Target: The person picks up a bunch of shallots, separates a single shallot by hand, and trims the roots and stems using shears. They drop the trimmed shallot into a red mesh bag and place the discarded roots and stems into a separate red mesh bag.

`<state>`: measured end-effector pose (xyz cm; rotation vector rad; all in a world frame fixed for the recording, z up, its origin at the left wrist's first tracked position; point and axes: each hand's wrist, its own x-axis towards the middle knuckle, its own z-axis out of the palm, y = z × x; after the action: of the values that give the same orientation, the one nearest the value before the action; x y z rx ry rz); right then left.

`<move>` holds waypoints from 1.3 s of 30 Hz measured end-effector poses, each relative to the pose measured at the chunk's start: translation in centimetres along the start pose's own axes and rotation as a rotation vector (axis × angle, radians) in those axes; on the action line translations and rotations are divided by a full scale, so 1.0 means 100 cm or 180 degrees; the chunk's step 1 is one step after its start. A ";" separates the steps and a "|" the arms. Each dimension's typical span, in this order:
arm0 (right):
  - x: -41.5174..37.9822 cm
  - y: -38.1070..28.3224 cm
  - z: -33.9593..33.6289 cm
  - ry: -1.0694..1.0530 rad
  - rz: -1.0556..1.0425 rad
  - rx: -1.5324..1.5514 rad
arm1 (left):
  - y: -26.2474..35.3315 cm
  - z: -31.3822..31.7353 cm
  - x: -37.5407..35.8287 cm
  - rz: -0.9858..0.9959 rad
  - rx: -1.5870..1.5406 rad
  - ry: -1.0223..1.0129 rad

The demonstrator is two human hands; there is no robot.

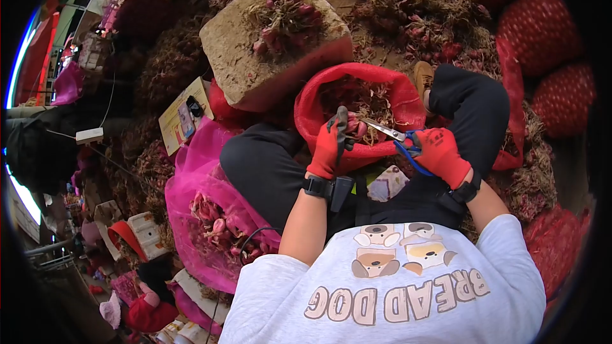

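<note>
My left hand (331,143), in a red glove with dark fingertips, is closed around a small bunch of shallots (358,130). In my right hand (440,153), gloved in red too, is a pair of scissors (386,130) with blue handles. Its blades point left and reach the shallots. Both hands are over the near rim of an open red mesh bag (309,99) between my legs. Inside that bag lie dry stalks and shallots (370,99), partly hidden by my hands.
Beyond the bag, a pale block (236,51) carries a heap of shallots (287,22). At left stands a pink mesh bag (182,216) of shallots. Full red sacks (539,25) are piled at right, near bundled shallots (427,19). A person in red (150,312) is at lower left.
</note>
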<state>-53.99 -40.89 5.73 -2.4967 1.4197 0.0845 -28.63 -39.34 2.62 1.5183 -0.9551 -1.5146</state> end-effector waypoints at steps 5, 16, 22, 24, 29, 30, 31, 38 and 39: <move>-0.002 -0.008 0.002 -0.0338 0.0354 0.2143 | -0.003 -0.004 0.003 0.0353 0.0302 -0.0103; 0.004 -0.003 0.007 0.0415 0.0085 0.1169 | -0.009 -0.001 0.009 0.0750 -0.0604 -0.0051; 0.004 -0.007 -0.001 0.0349 0.0188 0.0860 | -0.004 0.003 0.004 0.0728 -0.0677 -0.0051; 0.005 -0.006 0.000 0.0334 0.0212 0.0740 | -0.006 0.005 0.004 0.0680 -0.0784 -0.0006; 0.008 -0.007 -0.002 -0.0011 0.0396 0.0833 | -0.012 0.005 0.008 0.0498 -0.1005 -0.0176; 0.008 -0.008 -0.003 -0.0054 0.0403 0.0819 | -0.008 0.007 0.006 0.0475 -0.0983 -0.0162; 0.009 -0.005 0.000 -0.0037 0.0345 0.0724 | -0.005 0.008 0.005 0.0453 -0.0962 -0.0146; 0.017 0.001 -0.020 0.0393 0.0162 0.0708 | -0.019 -0.003 0.013 0.0852 0.0114 -0.0156; 0.016 0.003 -0.022 0.0539 0.0074 0.0671 | -0.018 -0.006 0.012 0.0610 -0.0157 -0.0204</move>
<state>-53.57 -42.97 7.47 -2.3604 1.4388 -0.2646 -28.06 -39.65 0.53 1.3109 -1.0608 -1.4454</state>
